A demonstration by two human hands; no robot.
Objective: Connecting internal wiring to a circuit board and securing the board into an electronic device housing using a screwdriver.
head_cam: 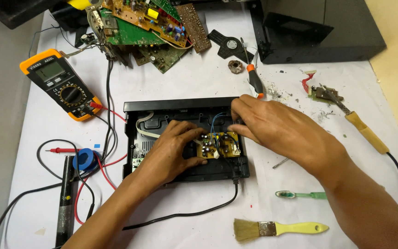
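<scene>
On white desk (185, 87), black open device case (162, 113) lies long axis left-right. Small yellow circuit board (217, 145) sits inside, right of centre. Left hand (173, 147) pinches board's left edge; right hand (272, 124), fingers curled, touches its upper right edge, gripping nothing clearly.

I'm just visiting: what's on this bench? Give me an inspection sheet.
Surface: white table, flecked with debris.
Job's things: open black case holding a small yellow board.
Clutter: multimeter, board pile, screwdriver, soldering iron, brush, toothbrush, blue spool.
Hands: left hand grips the board's left edge; right hand reaches over its top.
Cables: black cord leaves the case; red and black leads.
Surroundings: black box behind.
</scene>
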